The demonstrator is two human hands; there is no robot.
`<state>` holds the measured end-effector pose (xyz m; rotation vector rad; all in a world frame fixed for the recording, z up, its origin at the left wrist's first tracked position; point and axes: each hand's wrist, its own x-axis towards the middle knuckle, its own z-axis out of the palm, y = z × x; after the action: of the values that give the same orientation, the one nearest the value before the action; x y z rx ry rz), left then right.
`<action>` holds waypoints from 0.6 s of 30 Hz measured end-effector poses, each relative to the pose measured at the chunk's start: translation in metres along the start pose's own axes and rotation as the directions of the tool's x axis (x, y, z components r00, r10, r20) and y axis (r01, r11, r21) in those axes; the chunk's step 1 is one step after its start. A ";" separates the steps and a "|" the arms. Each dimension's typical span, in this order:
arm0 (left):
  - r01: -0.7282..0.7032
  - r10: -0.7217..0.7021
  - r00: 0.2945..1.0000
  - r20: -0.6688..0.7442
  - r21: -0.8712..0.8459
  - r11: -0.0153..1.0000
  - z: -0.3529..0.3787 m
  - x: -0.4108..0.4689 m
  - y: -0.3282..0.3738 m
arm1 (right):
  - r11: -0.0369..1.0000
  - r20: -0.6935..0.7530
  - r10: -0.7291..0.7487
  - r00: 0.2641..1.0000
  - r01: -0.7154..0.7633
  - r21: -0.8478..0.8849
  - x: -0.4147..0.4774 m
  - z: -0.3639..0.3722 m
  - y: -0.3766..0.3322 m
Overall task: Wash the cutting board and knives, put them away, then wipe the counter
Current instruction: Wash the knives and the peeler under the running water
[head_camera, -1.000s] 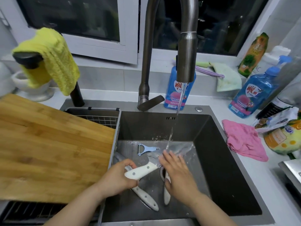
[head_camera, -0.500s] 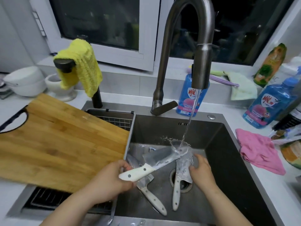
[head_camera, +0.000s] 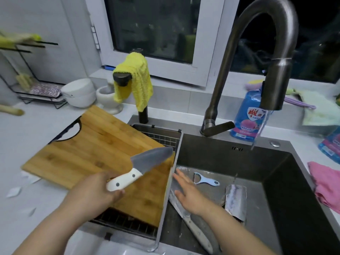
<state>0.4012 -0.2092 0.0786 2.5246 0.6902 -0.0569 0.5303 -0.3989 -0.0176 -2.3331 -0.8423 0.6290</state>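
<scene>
Wooden cutting board [head_camera: 95,153]; left hand [head_camera: 95,192] grips white-handled knife [head_camera: 139,167]; right hand [head_camera: 189,194] splayed

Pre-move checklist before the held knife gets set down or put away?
1. Grip: left hand closed on the knife handle: ok.
2. Blade points away from the body, over the cutting board: ok.
3. Right hand open, clear of the blade: ok.
4. Faucet off: not ok, water is running.
5. Other knives washed: cannot tell; they lie in the sink.
6. Held blade clean: cannot tell.
</scene>
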 end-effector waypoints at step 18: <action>0.090 -0.090 0.995 0.050 -0.002 0.996 0.078 0.051 -0.003 | 0.992 0.059 -0.048 0.997 0.055 -0.110 0.007 0.007 -0.007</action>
<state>0.4515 -0.2222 0.0009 2.4779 0.7825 -0.1497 0.5286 -0.3874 -0.0198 -2.3941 -0.9831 0.6432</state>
